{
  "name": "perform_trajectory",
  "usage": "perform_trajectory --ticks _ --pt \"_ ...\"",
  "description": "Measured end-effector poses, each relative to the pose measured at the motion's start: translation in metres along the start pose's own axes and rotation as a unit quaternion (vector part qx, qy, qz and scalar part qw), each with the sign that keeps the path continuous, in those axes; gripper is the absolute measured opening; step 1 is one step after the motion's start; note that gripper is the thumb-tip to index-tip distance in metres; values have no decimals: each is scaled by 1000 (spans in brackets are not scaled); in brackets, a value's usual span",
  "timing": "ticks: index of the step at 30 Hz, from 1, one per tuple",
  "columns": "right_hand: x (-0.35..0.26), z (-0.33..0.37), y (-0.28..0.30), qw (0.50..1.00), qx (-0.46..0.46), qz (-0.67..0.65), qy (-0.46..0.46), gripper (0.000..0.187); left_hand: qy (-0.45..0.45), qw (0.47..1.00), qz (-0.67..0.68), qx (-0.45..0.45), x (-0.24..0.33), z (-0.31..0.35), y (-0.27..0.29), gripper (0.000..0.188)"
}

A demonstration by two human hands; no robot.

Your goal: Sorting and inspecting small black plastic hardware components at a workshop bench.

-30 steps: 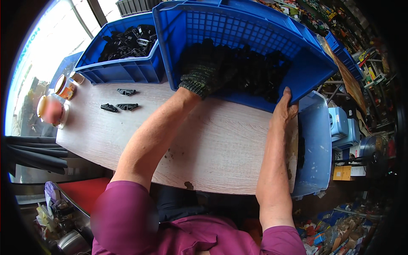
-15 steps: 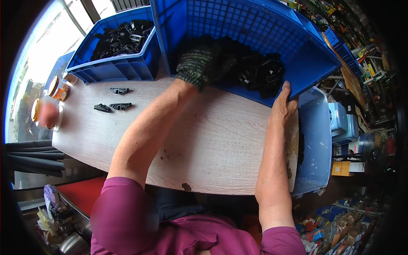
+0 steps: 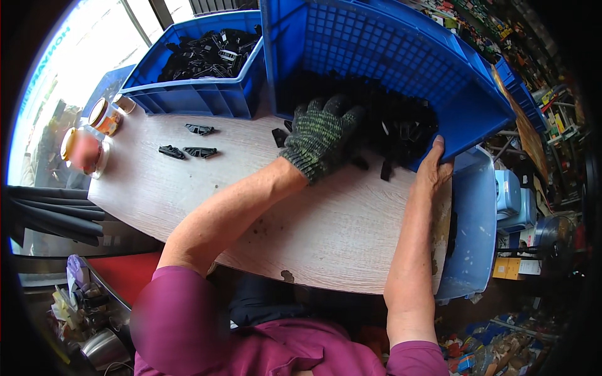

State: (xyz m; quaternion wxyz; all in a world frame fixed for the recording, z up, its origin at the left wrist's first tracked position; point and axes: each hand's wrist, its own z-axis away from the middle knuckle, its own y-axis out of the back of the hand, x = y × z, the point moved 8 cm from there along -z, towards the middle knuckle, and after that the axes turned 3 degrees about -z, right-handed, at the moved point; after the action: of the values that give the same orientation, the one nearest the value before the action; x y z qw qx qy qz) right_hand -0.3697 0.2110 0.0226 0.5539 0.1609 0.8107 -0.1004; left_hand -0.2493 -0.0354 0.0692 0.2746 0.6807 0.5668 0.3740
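A big blue plastic crate (image 3: 467, 119) is tipped toward me at the table's far edge, with a heap of black plastic parts (image 3: 407, 125) at its lower side. My right hand (image 3: 434, 166), bare, grips the crate's near right corner, thumb on the inside. In a dark green knitted glove, my left hand (image 3: 321, 135) lies palm down with fingers apart over the parts at the crate's mouth. Several loose black pieces lie on the tabletop beside it. What is under the left palm is hidden.
A second blue bin (image 3: 188, 97) full of black parts stands at back left. Three black parts (image 3: 200, 152) lie on the wooden table (image 3: 301, 238). Jars (image 3: 84, 150) stand at its left edge. A light blue tub (image 3: 470, 232) sits against the right edge.
My left hand has come from inside the crate toward me, and loose black parts now lie on the table around it. The right hand keeps hold of the crate. The view has shifted slightly.
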Motion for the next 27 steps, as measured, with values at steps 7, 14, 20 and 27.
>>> perform_trajectory --ticks 7,14,20,27 --pt "1 0 -3 1000 -14 7 -9 56 23 998 20 63 -15 -14 29 46" --pt "-7 3 -4 1000 -15 4 15 55 89 993 31 -66 -50 -54 -6 51" --pt "-8 2 -1 1000 -8 26 7 54 98 977 95 -165 -36 -50 -10 50" --pt "-9 3 -4 1000 -16 13 -1 56 53 991 59 -110 -22 -19 -3 43"
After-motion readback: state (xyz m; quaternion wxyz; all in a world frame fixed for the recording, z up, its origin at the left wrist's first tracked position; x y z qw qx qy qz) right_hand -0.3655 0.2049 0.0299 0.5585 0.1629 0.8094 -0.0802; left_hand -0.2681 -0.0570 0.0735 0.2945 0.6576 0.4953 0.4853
